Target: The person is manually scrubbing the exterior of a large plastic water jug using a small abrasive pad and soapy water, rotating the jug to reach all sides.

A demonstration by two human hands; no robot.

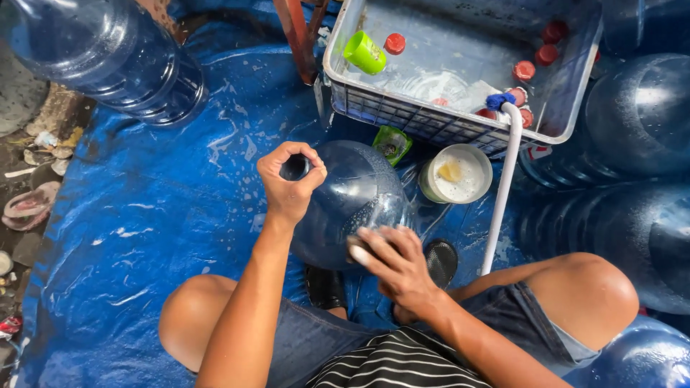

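Head view shows my left hand point(290, 181) closed around the neck of a big blue water jug point(352, 201), which stands between my knees on the blue tarp point(165, 208). My right hand point(394, 264) presses a scrubbing pad point(357, 251) on its shoulder, fingers closed on it. Beside the jug stands a white tub point(456, 174), and behind it a crate of water point(460, 61) with red caps point(394, 44).

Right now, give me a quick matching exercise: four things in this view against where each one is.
Things:
1. green cup
2. white pipe
3. left hand
4. right hand

Places:
A. gripping the neck of the blue jug
B. floating in the water of the white crate
C. pressed on the jug's side, with something under the palm
D. hooked over the crate's rim

Pairs: 1-B, 2-D, 3-A, 4-C
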